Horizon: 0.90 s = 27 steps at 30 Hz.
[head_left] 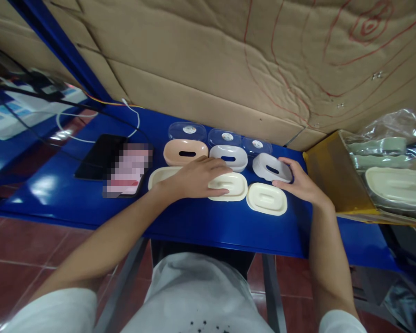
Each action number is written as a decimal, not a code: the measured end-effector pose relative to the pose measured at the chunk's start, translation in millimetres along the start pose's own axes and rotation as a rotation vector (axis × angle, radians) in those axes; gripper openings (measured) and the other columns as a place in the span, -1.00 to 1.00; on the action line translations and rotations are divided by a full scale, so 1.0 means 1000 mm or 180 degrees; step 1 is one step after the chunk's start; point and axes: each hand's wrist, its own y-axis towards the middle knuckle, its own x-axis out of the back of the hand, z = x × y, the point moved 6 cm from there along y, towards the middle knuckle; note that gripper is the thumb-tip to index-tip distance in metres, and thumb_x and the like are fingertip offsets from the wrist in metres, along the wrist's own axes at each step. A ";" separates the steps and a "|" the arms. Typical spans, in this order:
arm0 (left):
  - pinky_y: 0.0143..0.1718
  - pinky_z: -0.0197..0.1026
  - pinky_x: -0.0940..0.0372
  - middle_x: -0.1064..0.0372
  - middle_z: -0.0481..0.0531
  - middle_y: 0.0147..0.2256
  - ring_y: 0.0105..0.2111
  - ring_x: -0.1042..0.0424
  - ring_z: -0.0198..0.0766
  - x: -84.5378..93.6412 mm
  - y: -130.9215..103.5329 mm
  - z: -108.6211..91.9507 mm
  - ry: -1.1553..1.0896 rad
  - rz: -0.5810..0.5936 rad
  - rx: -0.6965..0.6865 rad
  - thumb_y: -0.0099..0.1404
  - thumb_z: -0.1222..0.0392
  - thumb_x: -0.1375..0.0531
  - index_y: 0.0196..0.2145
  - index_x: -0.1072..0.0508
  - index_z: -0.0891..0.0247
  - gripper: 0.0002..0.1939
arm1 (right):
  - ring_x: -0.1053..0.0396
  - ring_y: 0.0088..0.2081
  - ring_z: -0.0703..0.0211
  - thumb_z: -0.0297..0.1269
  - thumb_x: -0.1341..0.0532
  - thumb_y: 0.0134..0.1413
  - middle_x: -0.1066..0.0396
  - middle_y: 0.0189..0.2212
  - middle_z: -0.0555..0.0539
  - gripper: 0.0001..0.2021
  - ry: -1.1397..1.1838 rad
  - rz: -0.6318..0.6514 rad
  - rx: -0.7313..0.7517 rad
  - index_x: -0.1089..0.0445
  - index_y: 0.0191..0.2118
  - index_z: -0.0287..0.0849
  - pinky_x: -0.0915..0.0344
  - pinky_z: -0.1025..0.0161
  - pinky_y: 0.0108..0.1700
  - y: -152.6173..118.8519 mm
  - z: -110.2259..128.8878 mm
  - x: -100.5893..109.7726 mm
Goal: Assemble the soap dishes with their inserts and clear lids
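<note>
My right hand (300,180) grips the right end of a white oval dish with a slot (260,170) between thumb and fingers; the dish is slightly tilted. My left hand (203,178) lies over the middle cream oval tray (237,187), thumb and fingers apart, partly covering it. A cream tray (164,175) on the left is half hidden by that hand, and another cream tray (266,199) lies below the dish. Behind my left hand sit a peach slotted dish (173,150) and a second white slotted dish (241,159).
Clear lids with round labels (180,134) line the back of the blue table (201,231). A phone (128,171) and a black flat device (93,159) lie left, near a white cable (138,121). At right stands a cardboard box (336,175) holding green and cream trays.
</note>
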 end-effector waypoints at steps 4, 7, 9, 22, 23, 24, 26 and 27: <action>0.23 0.07 -0.28 -0.45 0.21 0.25 0.19 -0.49 0.08 0.001 -0.001 0.000 0.0028 -0.0067 -0.0002 0.54 -0.13 -0.24 0.28 -0.45 0.24 -0.48 | -0.24 0.41 -0.27 0.24 -0.43 0.17 -0.23 0.36 -0.26 -0.14 -0.0015 -0.0032 0.0147 -0.16 0.44 0.03 -0.18 -0.21 0.47 -0.033 0.022 0.002; 0.23 0.07 -0.29 -0.45 0.22 0.26 0.20 -0.49 0.07 0.002 -0.002 0.000 0.0021 -0.0118 -0.0026 0.54 -0.12 -0.24 0.28 -0.45 0.23 -0.48 | -0.22 0.41 -0.26 0.19 -0.43 0.20 -0.21 0.36 -0.25 -0.17 -0.0131 -0.0096 0.0190 -0.15 0.45 0.05 -0.17 -0.21 0.48 -0.061 0.028 -0.006; 0.22 0.07 -0.30 -0.45 0.21 0.26 0.20 -0.49 0.07 0.001 -0.002 -0.001 0.0024 -0.0127 -0.0039 0.54 -0.12 -0.24 0.28 -0.45 0.23 -0.49 | -0.20 0.42 -0.26 0.17 -0.41 0.24 -0.20 0.37 -0.25 -0.19 -0.0183 -0.0121 0.0139 -0.13 0.46 0.07 -0.18 -0.23 0.47 -0.076 0.026 -0.014; 0.15 0.01 -0.32 -0.47 0.16 0.22 0.12 -0.52 0.04 -0.001 0.001 -0.003 0.0223 -0.0079 -0.0056 0.53 -0.06 -0.27 0.26 -0.47 0.20 -0.53 | -0.14 0.48 -0.30 0.14 -0.37 0.29 -0.13 0.43 -0.21 -0.18 -0.0423 0.0122 -0.0033 -0.06 0.52 0.21 -0.12 -0.36 0.49 -0.091 0.028 -0.031; 0.15 0.01 -0.31 -0.47 0.16 0.22 0.11 -0.52 0.03 -0.001 0.001 -0.003 0.0236 -0.0071 -0.0065 0.53 -0.06 -0.27 0.26 -0.47 0.20 -0.54 | -0.15 0.48 -0.30 0.14 -0.37 0.29 -0.13 0.43 -0.21 -0.19 -0.0452 0.0120 -0.0037 -0.06 0.52 0.21 -0.12 -0.36 0.49 -0.092 0.029 -0.030; 0.15 0.01 -0.31 -0.47 0.16 0.21 0.11 -0.52 0.03 -0.001 0.001 -0.004 0.0246 -0.0064 -0.0074 0.53 -0.06 -0.26 0.26 -0.47 0.19 -0.54 | -0.15 0.47 -0.31 0.14 -0.37 0.29 -0.13 0.43 -0.21 -0.19 -0.0484 0.0121 -0.0040 -0.06 0.53 0.21 -0.13 -0.36 0.48 -0.092 0.030 -0.029; 0.15 0.00 -0.31 -0.46 0.16 0.21 0.11 -0.52 0.03 -0.002 0.001 -0.004 0.0249 -0.0059 -0.0085 0.54 -0.07 -0.25 0.26 -0.47 0.19 -0.55 | -0.16 0.47 -0.31 0.16 -0.37 0.28 -0.13 0.43 -0.20 -0.16 -0.0568 0.0138 -0.0057 -0.03 0.54 0.22 -0.15 -0.35 0.47 -0.094 0.033 -0.028; 0.16 0.00 -0.30 -0.46 0.16 0.21 0.11 -0.51 0.02 -0.002 0.001 -0.003 0.0251 -0.0065 -0.0085 0.54 -0.07 -0.25 0.26 -0.47 0.19 -0.55 | -0.17 0.46 -0.31 0.17 -0.37 0.27 -0.13 0.44 -0.20 -0.14 -0.0622 0.0147 -0.0070 -0.02 0.54 0.22 -0.17 -0.34 0.46 -0.095 0.034 -0.027</action>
